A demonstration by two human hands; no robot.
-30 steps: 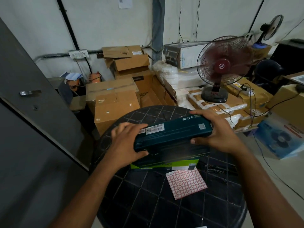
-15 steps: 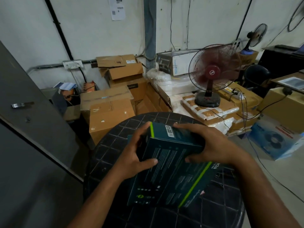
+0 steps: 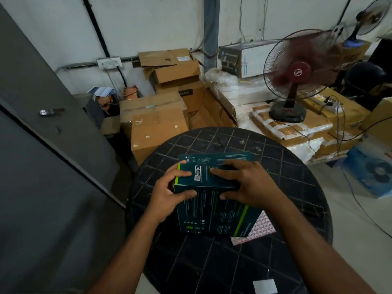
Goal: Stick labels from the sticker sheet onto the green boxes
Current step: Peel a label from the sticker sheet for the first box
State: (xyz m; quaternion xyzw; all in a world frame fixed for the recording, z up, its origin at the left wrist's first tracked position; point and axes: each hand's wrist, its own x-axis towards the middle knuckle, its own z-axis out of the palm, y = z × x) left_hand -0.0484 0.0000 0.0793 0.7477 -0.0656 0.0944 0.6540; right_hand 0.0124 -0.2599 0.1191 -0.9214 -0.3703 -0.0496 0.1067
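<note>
The person has turned the green box (image 3: 214, 206) over since a moment ago. Now it sits on another box near the middle of the bench (image 3: 297, 187). The left hand (image 3: 169, 192) and the right hand (image 3: 248, 185) each grip its top edge. The sticker sheet (image 3: 257, 230) peeks out under its right corner. No label is on yet; picking one comes next.

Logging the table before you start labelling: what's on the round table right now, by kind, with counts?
Green boxes: 2, the held box and a second box behind it
Sticker sheet: 1, partly under the held box
White square at the near edge: 1
Total: 4
Left hand and right hand both grip the held box.
</note>
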